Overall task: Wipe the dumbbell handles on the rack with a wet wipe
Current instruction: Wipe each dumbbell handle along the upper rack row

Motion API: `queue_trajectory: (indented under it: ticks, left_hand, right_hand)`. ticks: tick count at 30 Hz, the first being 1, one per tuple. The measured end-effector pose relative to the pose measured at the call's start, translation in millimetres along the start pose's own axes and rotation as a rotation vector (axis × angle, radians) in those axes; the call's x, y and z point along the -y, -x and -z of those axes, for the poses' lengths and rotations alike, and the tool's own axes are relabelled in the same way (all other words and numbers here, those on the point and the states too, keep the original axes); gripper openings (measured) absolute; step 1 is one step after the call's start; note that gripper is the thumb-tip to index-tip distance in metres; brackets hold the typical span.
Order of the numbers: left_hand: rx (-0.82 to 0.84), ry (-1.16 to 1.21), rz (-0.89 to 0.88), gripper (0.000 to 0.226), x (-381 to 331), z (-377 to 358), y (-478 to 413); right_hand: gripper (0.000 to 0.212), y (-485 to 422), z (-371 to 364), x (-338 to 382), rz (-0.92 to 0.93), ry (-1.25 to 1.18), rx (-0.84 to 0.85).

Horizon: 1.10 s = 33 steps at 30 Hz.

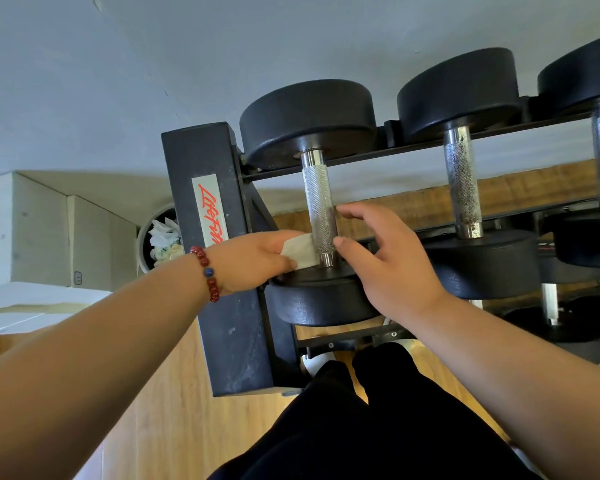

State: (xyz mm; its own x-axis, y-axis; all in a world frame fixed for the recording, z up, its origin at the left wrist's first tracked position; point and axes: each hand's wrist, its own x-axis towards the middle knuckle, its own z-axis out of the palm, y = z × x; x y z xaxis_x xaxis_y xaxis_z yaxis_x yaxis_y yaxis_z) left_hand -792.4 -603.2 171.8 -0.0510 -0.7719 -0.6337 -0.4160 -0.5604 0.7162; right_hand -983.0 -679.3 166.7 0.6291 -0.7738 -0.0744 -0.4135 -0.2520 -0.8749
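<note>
We are looking down on the black rack (229,306), whose end post is standing just left of our hands. Black round-headed dumbbells are lying across its rails, and the leftmost dumbbell (309,123) is sitting hard beside that post, with a second dumbbell (458,95) resting to its right. The leftmost one's handle (318,199) is showing as a knurled silver bar with smooth collars at both ends, running between the far head and the near head.

Our right hand (392,271) is hanging relaxed with fingers spread, thumb tip just beside the handle's right side; we cannot tell whether it is touching. Our left hand (253,261), wearing a red bead bracelet (207,273), is pinching the wet wipe (300,252), a small pale folded sheet, and pressing it against the left side of the handle's near end.

The post is crowding the left hand, while the stretch above the wipe is lying bare, and an open gap is separating the two handles.
</note>
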Motion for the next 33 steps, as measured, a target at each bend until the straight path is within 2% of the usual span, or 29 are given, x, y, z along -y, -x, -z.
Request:
queue_trajectory:
  ticks: [4, 10, 12, 19, 25, 28, 33]
  left_hand:
    - [0.048, 0.044, -0.003, 0.035, -4.8, -4.3, -6.4]
    - [-0.029, 0.209, 0.014, 0.033, 9.6, 0.2, 1.6]
    - [-0.014, 0.176, 0.002, 0.036, 3.6, -3.8, -1.9]
    - [-0.062, 0.136, -0.016, 0.014, 4.6, -10.6, 0.7]
    - [-0.059, 0.05, -0.011, 0.012, 7.0, -4.6, 0.1]
    - [-0.057, 0.029, 0.004, 0.018, 16.8, 4.7, 5.5]
    - [-0.046, 0.085, -0.014, 0.012, 1.1, -11.1, -3.6]
  right_hand:
    - [0.033, 0.7, 0.7, 0.3, 0.009, -0.002, 0.009]
    - [0.038, -0.4, 0.4, 0.9, 0.015, -0.007, 0.009]
    - [0.035, -0.2, 0.0, 0.6, 0.017, -0.007, 0.008]
    - [0.038, -0.5, 0.3, -0.8, 0.021, 0.008, 0.013]
    - [0.033, -0.5, 1.9, 0.4, 0.02, 0.024, 0.012]
    - [0.034, -0.5, 1.0, 1.3, 0.017, 0.013, 0.026]
    - [0.033, 0.4, 1.1, 0.9, 0.019, 0.015, 0.02]
